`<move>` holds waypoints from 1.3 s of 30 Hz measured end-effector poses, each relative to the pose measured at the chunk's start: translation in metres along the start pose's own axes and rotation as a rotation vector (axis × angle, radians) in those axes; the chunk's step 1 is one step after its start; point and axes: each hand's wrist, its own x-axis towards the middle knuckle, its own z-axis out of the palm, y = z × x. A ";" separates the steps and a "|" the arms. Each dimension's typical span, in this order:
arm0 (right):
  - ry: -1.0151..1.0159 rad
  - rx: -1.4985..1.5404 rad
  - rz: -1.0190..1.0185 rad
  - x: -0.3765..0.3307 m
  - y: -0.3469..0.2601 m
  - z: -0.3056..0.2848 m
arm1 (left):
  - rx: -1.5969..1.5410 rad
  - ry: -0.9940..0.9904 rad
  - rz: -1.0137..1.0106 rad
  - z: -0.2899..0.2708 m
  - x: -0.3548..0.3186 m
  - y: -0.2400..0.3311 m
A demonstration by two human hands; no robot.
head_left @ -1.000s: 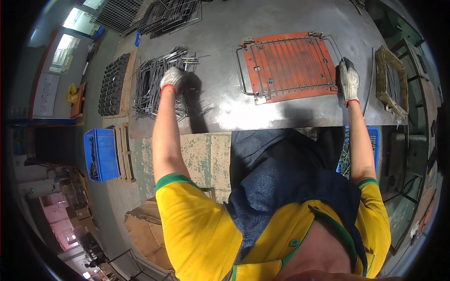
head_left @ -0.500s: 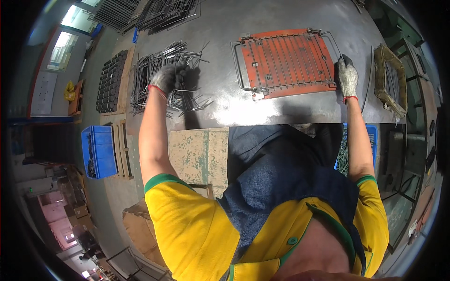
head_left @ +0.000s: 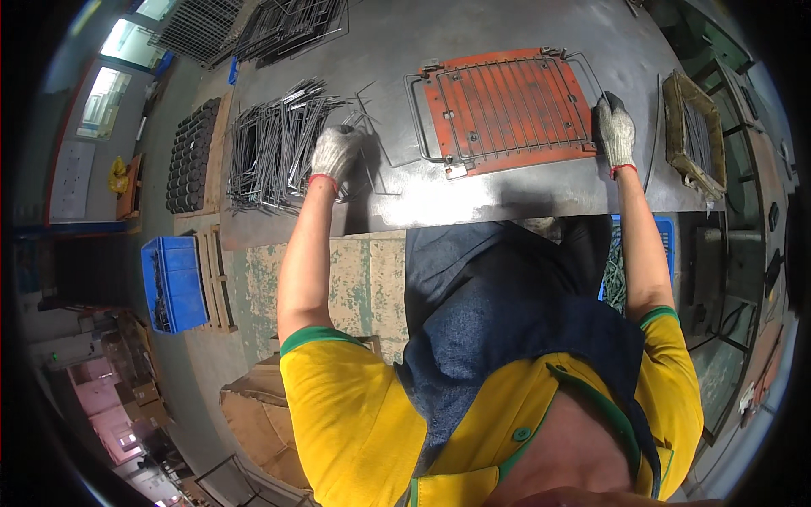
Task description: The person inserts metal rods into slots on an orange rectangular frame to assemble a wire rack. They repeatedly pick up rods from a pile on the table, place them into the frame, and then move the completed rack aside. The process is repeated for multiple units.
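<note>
Now: left hand [head_left: 336,152] fingers closed on bent wire rods [head_left: 270,152]; right hand [head_left: 617,131] fingers flat against orange jig [head_left: 507,106]; blue crate [head_left: 173,283] on floor.

A heap of thin bent metal wire rods [head_left: 274,148] lies jumbled in the upper left of the frame, some strands straying rightward. An orange-red flat jig plate [head_left: 507,106], ribbed with parallel wires and framed by a wire loop, lies upper centre-right, slightly tilted.

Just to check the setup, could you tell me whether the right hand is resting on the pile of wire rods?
No, the right hand rests at the orange jig's right edge.
</note>
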 end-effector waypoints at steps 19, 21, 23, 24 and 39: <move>-1.015 0.567 0.067 -0.116 -0.225 -0.033 | -1.155 -0.347 0.174 0.039 -0.124 0.139; -0.991 0.642 0.119 -0.119 -0.224 -0.034 | -0.974 -0.343 0.198 0.038 -0.120 0.142; -1.006 0.638 0.149 -0.120 -0.224 -0.036 | -0.725 -0.268 0.287 0.037 -0.117 0.139; -1.034 0.591 0.153 -0.120 -0.227 -0.038 | -0.571 -0.195 0.364 0.038 -0.116 0.133; -0.274 -0.356 -0.187 -0.013 -0.100 -0.059 | 0.781 0.534 0.468 -0.007 0.059 -0.072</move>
